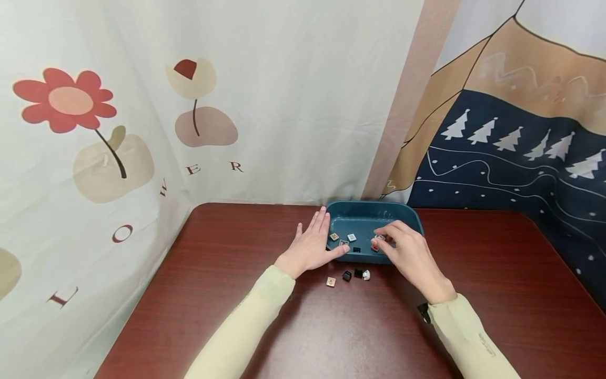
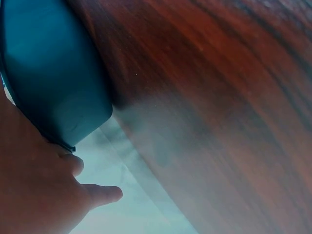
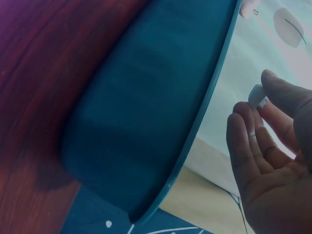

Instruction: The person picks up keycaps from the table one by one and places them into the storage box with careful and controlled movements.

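Observation:
A blue tray (image 1: 374,258) stands at the back of the table. On its left rim rests my left hand (image 1: 310,247), fingers straight and thumb over the front left corner; in the left wrist view the hand (image 2: 39,180) lies along the tray's edge. Over the tray's right part, my right hand (image 1: 412,255) pinches a small pale keycap (image 3: 255,96) between thumb and fingertips. Just below those fingertips is a red keycap (image 1: 374,247). Also inside the tray are a white keycap (image 1: 352,237), a tan keycap (image 1: 334,237) and a black keycap (image 1: 356,250).
In front of the tray, on the brown table (image 1: 312,326), lie a tan keycap (image 1: 331,282), two black keycaps, one of them tilted (image 1: 347,276), and a white keycap (image 1: 366,275). A printed curtain (image 1: 293,105) hangs right behind the table.

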Action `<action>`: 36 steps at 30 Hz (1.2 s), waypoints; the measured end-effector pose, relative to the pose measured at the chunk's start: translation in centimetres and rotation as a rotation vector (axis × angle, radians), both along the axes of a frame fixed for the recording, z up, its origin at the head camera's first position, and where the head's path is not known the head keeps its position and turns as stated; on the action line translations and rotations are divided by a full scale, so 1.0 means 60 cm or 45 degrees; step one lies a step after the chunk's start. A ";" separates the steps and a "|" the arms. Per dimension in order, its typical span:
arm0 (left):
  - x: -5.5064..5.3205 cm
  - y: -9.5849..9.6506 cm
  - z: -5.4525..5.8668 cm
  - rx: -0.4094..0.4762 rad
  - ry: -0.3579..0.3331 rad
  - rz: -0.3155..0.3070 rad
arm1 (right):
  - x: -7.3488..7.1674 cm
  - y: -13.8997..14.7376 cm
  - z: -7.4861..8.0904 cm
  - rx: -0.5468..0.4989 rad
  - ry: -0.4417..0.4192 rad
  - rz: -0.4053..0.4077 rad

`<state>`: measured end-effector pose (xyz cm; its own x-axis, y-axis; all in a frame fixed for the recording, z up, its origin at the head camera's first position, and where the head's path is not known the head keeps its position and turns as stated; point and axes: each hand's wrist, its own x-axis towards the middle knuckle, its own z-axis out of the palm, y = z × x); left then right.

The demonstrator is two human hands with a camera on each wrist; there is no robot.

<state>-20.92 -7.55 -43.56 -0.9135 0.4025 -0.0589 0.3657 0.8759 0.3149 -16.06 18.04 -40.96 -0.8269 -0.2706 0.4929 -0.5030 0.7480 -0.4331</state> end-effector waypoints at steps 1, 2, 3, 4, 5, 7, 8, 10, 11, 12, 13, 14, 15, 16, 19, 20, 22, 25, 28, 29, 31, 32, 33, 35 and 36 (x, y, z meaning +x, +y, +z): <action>0.000 0.000 0.000 -0.004 0.003 -0.001 | -0.002 -0.002 0.000 -0.001 -0.003 -0.004; 0.000 0.000 -0.001 -0.005 0.005 -0.003 | -0.004 -0.004 0.000 -0.004 -0.004 -0.007; 0.000 0.000 -0.001 -0.012 0.007 -0.004 | -0.006 -0.005 0.000 -0.005 -0.004 -0.012; 0.000 0.000 -0.001 -0.016 0.009 -0.006 | -0.009 -0.007 0.000 -0.006 -0.006 -0.015; 0.000 0.000 0.000 -0.020 0.008 -0.006 | -0.012 -0.009 0.000 -0.008 -0.011 -0.018; 0.000 0.000 0.000 -0.023 0.005 -0.006 | -0.017 -0.013 -0.002 -0.014 -0.022 -0.026; 0.000 0.000 0.001 -0.024 0.004 -0.005 | -0.020 -0.014 -0.002 -0.015 -0.029 -0.032; 0.001 0.000 0.001 -0.025 0.006 -0.005 | -0.026 -0.017 -0.005 -0.014 -0.045 -0.040; 0.000 0.000 0.001 -0.026 0.006 -0.005 | -0.029 -0.019 -0.005 -0.015 -0.054 -0.046; 0.001 0.000 0.002 -0.025 0.008 -0.005 | -0.031 -0.020 -0.006 -0.015 -0.062 -0.052; 0.001 0.000 0.002 -0.023 0.011 -0.007 | -0.033 -0.022 -0.007 -0.013 -0.072 -0.057; 0.001 0.000 0.002 -0.022 0.012 -0.008 | -0.036 -0.022 -0.008 -0.011 -0.082 -0.060; 0.001 0.000 0.002 -0.021 0.013 -0.009 | -0.038 -0.023 -0.010 -0.010 -0.093 -0.063; 0.001 0.000 0.002 -0.021 0.014 -0.010 | -0.040 -0.024 -0.011 -0.008 -0.106 -0.066; 0.001 0.000 0.002 -0.018 0.013 -0.010 | -0.046 -0.024 -0.016 0.001 -0.151 -0.070; 0.001 0.000 0.002 -0.018 0.012 -0.011 | -0.048 -0.024 -0.018 0.004 -0.168 -0.070; 0.001 0.000 0.002 -0.018 0.014 -0.012 | -0.053 -0.025 -0.020 0.017 -0.204 -0.072; 0.001 0.000 0.001 -0.016 0.015 -0.014 | -0.061 -0.026 -0.023 0.036 -0.256 -0.067; 0.000 0.000 0.001 -0.015 0.013 -0.012 | -0.069 -0.028 -0.026 0.056 -0.286 -0.053; 0.000 0.000 0.001 -0.015 0.012 -0.011 | -0.072 -0.028 -0.028 0.062 -0.290 -0.048; 0.000 0.000 0.001 -0.012 0.011 -0.010 | -0.077 -0.029 -0.032 0.077 -0.287 -0.038; -0.001 0.000 0.001 -0.012 0.012 -0.010 | -0.079 -0.029 -0.034 0.085 -0.282 -0.034; -0.001 0.000 0.000 -0.010 0.014 -0.011 | -0.081 -0.029 -0.036 0.094 -0.278 -0.030; 0.000 0.000 0.001 -0.007 0.013 -0.012 | -0.084 -0.029 -0.039 0.109 -0.273 -0.026; 0.000 0.000 0.000 -0.005 0.015 -0.013 | -0.085 -0.029 -0.040 0.114 -0.275 -0.025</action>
